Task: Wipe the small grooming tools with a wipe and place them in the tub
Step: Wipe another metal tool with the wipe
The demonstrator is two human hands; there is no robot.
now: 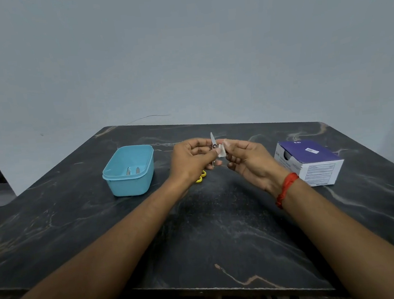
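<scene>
My left hand [192, 159] grips a small metal nail clipper [212, 140] above the middle of the table, its thin blade pointing up. My right hand [247, 161] pinches a small white wipe [221, 150] against the clipper's right side. A light blue tub [128, 170] stands to the left of my hands with two metal tools [132, 170] lying inside it. Yellow scissor handles [200, 176] show on the table below my left hand; the blades are hidden.
A purple and white box [309, 161] stands at the right side of the dark marbled table [210, 231]. A grey wall rises behind the table's far edge. The table's near edge runs across the bottom of the view.
</scene>
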